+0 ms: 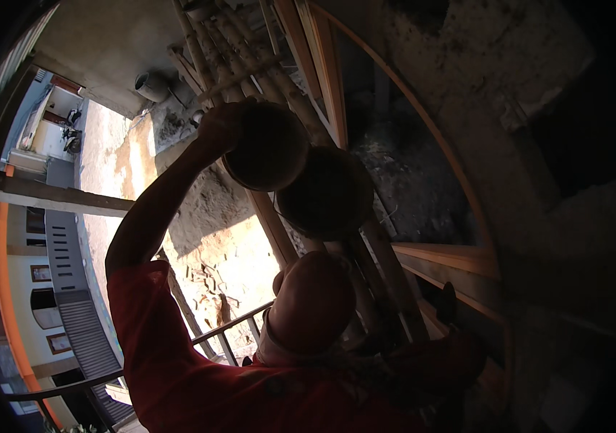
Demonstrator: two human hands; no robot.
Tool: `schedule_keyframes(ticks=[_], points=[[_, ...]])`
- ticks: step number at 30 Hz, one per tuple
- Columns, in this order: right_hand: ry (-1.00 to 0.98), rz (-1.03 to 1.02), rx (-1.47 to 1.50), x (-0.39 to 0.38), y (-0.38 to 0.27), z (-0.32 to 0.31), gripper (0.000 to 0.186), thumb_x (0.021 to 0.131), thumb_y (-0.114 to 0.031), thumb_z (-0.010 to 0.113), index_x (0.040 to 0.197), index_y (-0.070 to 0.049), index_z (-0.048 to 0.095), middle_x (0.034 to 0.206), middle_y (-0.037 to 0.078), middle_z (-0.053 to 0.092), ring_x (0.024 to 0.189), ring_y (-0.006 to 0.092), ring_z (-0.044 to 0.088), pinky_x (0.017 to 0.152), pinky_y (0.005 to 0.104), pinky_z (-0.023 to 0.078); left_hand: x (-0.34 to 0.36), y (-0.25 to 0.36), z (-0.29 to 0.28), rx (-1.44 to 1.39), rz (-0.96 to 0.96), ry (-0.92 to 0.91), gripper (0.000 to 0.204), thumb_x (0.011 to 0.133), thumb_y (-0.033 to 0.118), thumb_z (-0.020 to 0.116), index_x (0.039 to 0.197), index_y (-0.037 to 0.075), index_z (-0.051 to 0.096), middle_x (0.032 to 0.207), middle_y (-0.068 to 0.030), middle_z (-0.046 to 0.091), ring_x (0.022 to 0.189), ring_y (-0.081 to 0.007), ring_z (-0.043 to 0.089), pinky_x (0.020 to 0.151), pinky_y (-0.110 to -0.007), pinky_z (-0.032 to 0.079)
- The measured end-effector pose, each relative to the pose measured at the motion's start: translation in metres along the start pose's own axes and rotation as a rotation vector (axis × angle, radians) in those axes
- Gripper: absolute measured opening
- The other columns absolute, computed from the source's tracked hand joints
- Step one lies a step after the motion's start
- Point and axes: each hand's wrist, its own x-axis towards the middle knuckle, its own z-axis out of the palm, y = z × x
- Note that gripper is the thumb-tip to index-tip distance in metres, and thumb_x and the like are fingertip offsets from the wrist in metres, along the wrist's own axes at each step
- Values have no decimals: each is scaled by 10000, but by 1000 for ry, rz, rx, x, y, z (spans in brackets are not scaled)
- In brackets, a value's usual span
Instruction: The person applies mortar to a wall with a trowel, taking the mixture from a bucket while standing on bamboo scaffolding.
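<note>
Neither my left hand nor my right hand shows in the head view. Just in front of me is another person in a red shirt (200,382), whose head is seen from above and behind. That person's raised arm ends in a hand (220,128) at the rim of a dark round bucket (268,148). A second dark bucket (326,195) overlaps it, lower and to the right; shadow hides whether anything holds it. The person's other arm is mostly lost in the dark at the lower right.
Long bamboo poles (239,61) lean or lie behind the buckets. A curved-looking wooden frame (423,97) stands to the right. Farther off are a grey bucket (151,85), a metal railing (229,330), sunlit ground with debris (210,289), and a motorbike (71,137).
</note>
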Motion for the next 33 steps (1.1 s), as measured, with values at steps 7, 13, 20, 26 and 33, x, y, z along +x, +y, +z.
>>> schedule_keyframes(ticks=[7,13,20,26,33], points=[[11,-1,-13,-4,2,-3,299,926,-268,570,1104,-32,616,964,202,659,917,319,642,718,429,508,-12,-10,10,-26,53,88,407,870,93,497,1256,197,571,963,-139,694,894,-340,682,764,-449,558],[23,-2,-28,-4,2,-3,294,926,-269,570,1097,-36,623,959,201,665,912,316,650,711,429,511,-14,-12,11,-20,95,118,375,873,96,502,1225,204,575,954,-130,696,889,-328,684,762,-439,561],[38,-17,-35,-1,0,-6,289,925,-271,570,1089,-41,630,952,199,672,906,311,658,703,428,515,-9,-18,14,80,51,47,328,847,127,555,1173,134,593,955,-147,690,897,-329,678,769,-432,559],[43,-31,-67,8,-13,-4,284,925,-272,570,1082,-44,636,947,197,678,901,308,665,695,427,519,-3,-73,18,-750,-458,-69,258,908,150,558,1128,44,643,664,-135,644,452,-233,614,391,-368,513],[28,-75,-106,31,-35,2,280,924,-273,570,1074,-49,644,941,195,685,895,304,674,687,427,523,7,-133,68,-1190,-637,74,356,896,233,639,1133,-31,609,589,-103,575,340,-183,497,296,-350,447]])
